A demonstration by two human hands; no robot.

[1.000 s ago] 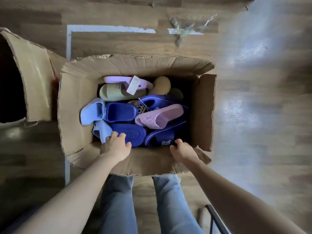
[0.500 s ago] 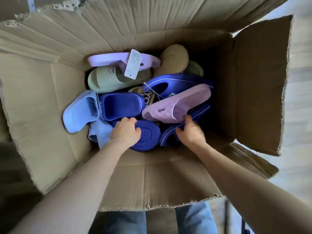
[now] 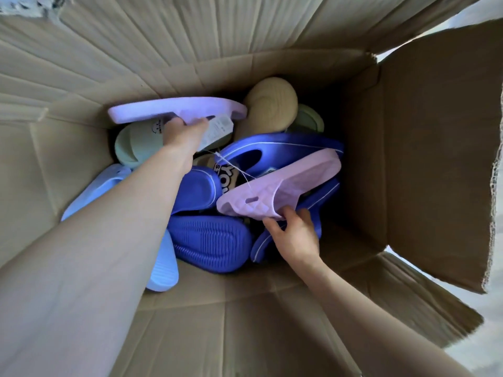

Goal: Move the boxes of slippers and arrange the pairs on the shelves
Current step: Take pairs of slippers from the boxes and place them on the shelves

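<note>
**Both hands in the slipper box, each on a pale slipper**

A strip of pale floor (image 3: 491, 330) shows past the torn right flap. Everything else in view is the inside of an open cardboard box (image 3: 424, 148), seen from above with its flaps folded out.

The slippers lie in a loose heap at the bottom of the box. The left hand (image 3: 185, 134) reaches to the far side, with its fingers curled round the near edge of a lilac slipper (image 3: 174, 108). This slipper sits on top of the pile against the far wall. A white paper tag (image 3: 219, 130) hangs just beside that hand, and a thin string (image 3: 235, 168) trails from it towards the middle of the heap. The right hand (image 3: 295, 235) is nearer the camera, and its fingers grip the strap edge of a pink slipper (image 3: 288, 180). The pink slipper lies tilted across the dark blue ones.

Under the lilac slipper rests a pale green slipper (image 3: 136, 145). A tan slipper (image 3: 269, 104) stands beside it at the far wall, with another green one (image 3: 309, 121) partly hidden behind. In the middle lie several dark blue slippers, one of them sole-up (image 3: 212, 243), and one slipper with lettering (image 3: 226, 176). A light blue slipper (image 3: 163, 268) lies on the left, partly covered by the left forearm.
</note>
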